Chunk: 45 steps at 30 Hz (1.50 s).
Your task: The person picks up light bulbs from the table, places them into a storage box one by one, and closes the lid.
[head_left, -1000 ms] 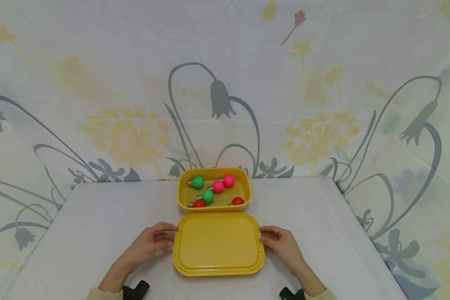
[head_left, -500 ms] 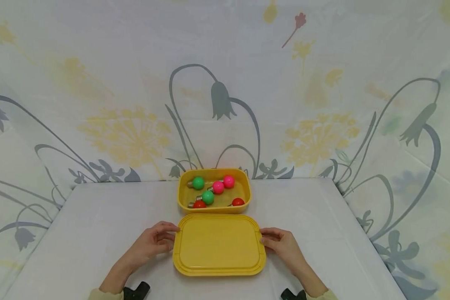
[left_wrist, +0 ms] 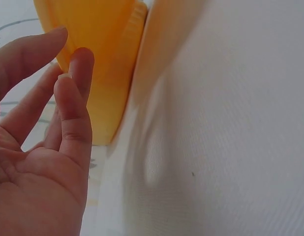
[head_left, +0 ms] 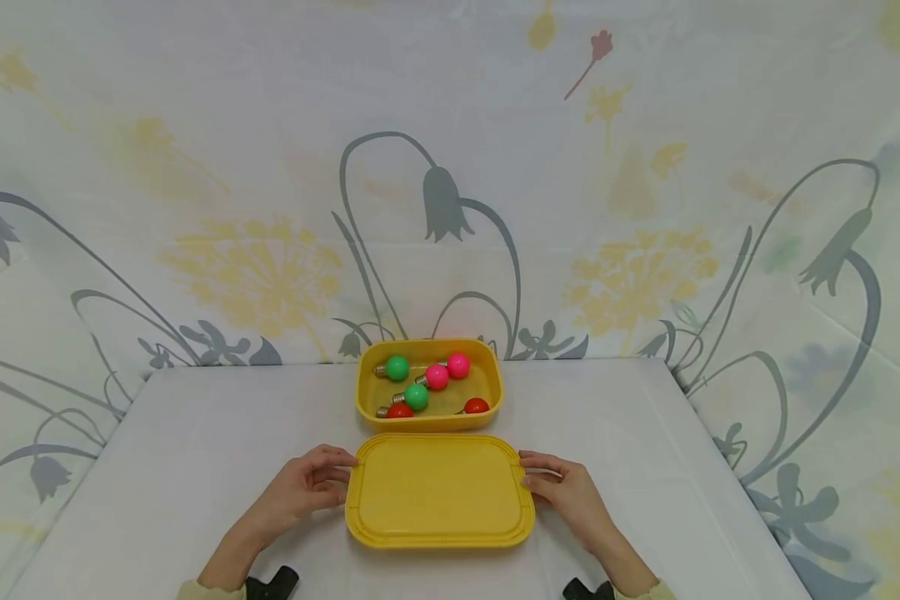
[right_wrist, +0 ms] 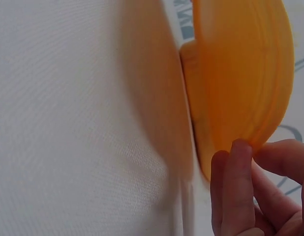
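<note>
In the head view a flat yellow lid (head_left: 440,492) with a ridged rim lies between my two hands. My left hand (head_left: 303,483) holds its left edge at the fingertips, and my right hand (head_left: 562,492) pinches the right edge. Both wrist views show the lid's underside raised over the white cloth, with its shadow below. Just beyond it stands a yellow box (head_left: 430,423), uncovered. Several small bulbs with screw bases lie inside, among them a green bulb (head_left: 397,367), a pink bulb (head_left: 458,365) and a red bulb (head_left: 476,405).
A white cloth (head_left: 217,433) covers the table on both sides of the lid. Behind the box rises a flower-printed curtain (head_left: 285,125), which also runs along the left and right sides. Dark straps with camera mounts (head_left: 273,583) sit at both wrists.
The lid's far edge has come slightly nearer to me, and a thin strip of cloth now shows between lid and box. Both hands keep their hold.
</note>
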Each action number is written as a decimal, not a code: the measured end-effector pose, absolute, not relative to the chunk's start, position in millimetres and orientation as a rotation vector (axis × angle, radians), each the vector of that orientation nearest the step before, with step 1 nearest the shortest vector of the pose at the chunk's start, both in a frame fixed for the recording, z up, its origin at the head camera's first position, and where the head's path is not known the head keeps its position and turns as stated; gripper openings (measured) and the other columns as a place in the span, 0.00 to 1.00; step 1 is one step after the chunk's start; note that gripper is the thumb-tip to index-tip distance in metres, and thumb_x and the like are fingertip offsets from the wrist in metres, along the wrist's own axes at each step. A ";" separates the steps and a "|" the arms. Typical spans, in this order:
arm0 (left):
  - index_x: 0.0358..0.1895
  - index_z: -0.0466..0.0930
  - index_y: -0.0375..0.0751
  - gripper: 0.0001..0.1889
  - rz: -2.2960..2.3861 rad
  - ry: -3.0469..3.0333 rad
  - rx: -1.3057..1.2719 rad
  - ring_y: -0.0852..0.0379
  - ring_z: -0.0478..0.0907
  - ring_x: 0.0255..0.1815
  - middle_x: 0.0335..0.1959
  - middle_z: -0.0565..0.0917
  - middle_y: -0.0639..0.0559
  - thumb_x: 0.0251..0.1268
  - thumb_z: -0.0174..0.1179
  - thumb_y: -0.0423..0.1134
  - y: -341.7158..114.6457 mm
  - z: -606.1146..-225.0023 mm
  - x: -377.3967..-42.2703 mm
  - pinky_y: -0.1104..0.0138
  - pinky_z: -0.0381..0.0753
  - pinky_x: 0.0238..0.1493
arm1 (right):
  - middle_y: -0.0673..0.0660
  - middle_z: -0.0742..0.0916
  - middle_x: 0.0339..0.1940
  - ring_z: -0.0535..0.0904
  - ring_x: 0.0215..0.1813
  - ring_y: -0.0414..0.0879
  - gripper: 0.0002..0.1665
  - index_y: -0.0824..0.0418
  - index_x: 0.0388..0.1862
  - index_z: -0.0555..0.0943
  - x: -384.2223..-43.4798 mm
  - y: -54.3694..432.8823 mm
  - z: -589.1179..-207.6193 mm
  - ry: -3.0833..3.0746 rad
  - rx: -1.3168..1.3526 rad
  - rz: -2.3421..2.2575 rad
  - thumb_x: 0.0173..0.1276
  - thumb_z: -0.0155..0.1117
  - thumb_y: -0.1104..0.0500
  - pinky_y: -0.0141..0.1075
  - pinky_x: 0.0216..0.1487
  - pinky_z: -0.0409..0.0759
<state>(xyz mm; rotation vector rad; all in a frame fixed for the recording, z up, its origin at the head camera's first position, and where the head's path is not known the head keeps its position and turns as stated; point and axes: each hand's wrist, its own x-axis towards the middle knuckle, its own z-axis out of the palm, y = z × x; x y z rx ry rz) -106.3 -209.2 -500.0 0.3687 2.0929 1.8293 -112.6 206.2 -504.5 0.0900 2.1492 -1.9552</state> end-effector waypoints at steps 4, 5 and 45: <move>0.58 0.78 0.29 0.22 1.825 2.111 0.367 0.48 0.80 0.55 0.60 0.70 0.34 0.62 0.68 0.33 -208.9 -500.1 -106.2 0.64 0.81 0.50 | 0.66 0.77 0.67 0.82 0.56 0.50 0.19 0.73 0.55 0.82 -112.5 206.2 -503.3 2.143 0.088 -1.957 0.67 0.67 0.65 0.38 0.46 0.83; 0.58 0.78 0.29 0.22 1.826 2.116 0.370 0.48 0.80 0.55 0.60 0.70 0.33 0.62 0.68 0.33 -208.9 -500.1 -106.2 0.64 0.81 0.50 | 0.66 0.77 0.67 0.82 0.56 0.50 0.19 0.72 0.55 0.82 -112.5 206.1 -503.0 2.140 0.088 -1.957 0.67 0.67 0.65 0.38 0.46 0.83; 0.57 0.81 0.30 0.20 1.844 2.198 0.363 0.53 0.81 0.53 0.61 0.72 0.33 0.63 0.68 0.34 -212.8 -504.7 -107.6 0.66 0.79 0.52 | 0.66 0.76 0.68 0.81 0.58 0.48 0.30 0.71 0.67 0.73 -112.1 215.0 -502.1 2.007 -0.156 -1.948 0.68 0.67 0.62 0.37 0.54 0.79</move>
